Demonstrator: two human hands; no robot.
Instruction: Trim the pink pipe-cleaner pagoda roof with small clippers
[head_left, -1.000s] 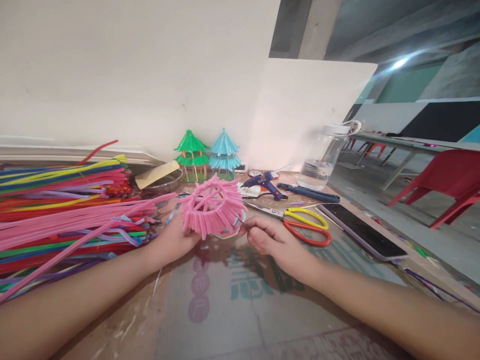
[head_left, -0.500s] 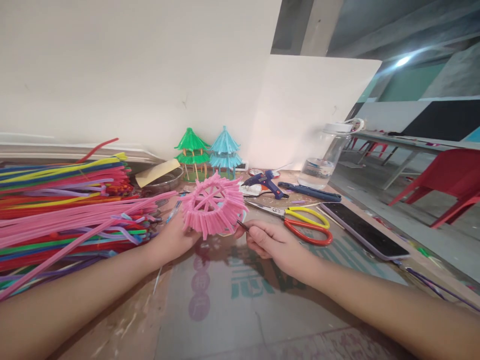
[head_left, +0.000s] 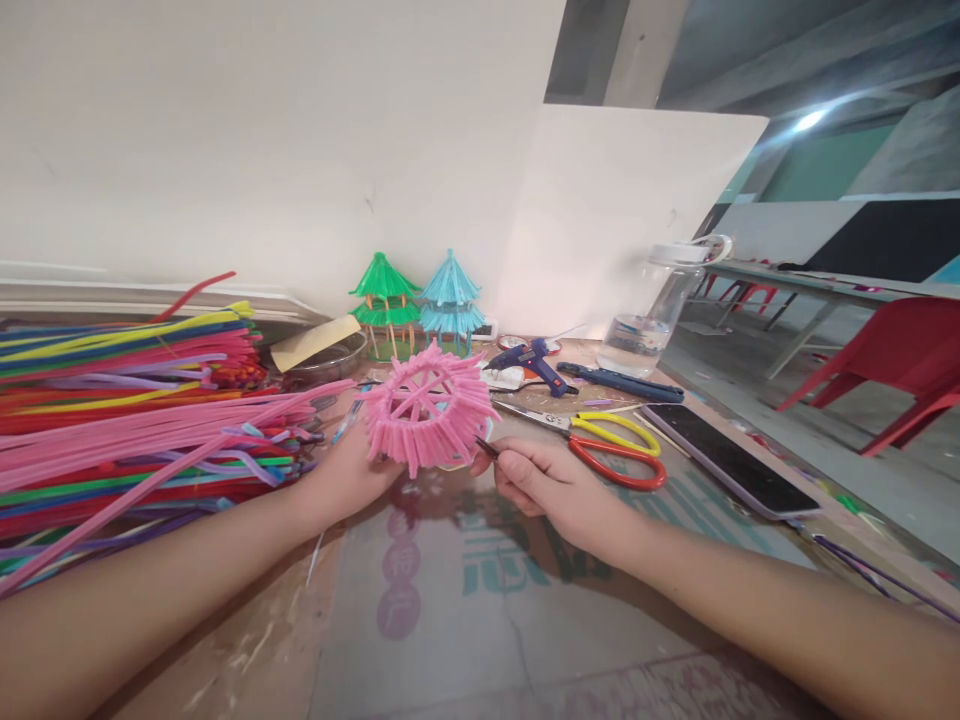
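Observation:
A pink ring made of pipe cleaners [head_left: 397, 445], with spokes across its middle and short strips fringing its edge, is held above the table. My left hand [head_left: 352, 478] grips it from the left, its fingers mostly hidden behind the fringe. Between the thumb and fingers of my right hand [head_left: 536, 480] is a thin dark tool [head_left: 487, 448], its tip at the ring's lower right fringe; its kind is too small to make out. Behind the ring stand a green pipe-cleaner pavilion [head_left: 385, 310] and a light blue one [head_left: 450, 300].
Bundles of coloured pipe cleaners [head_left: 135, 430] cover the left side. To the right lie scissors [head_left: 615, 450], a blue glue gun [head_left: 529, 365], dark blue pliers-like tool [head_left: 622, 382] and a phone [head_left: 731, 460]. A water bottle [head_left: 645, 310] stands by the white board [head_left: 630, 200].
Both hands stay almost in place. The pink ring has tilted very slightly, and the dark tool's tip still meets its right edge.

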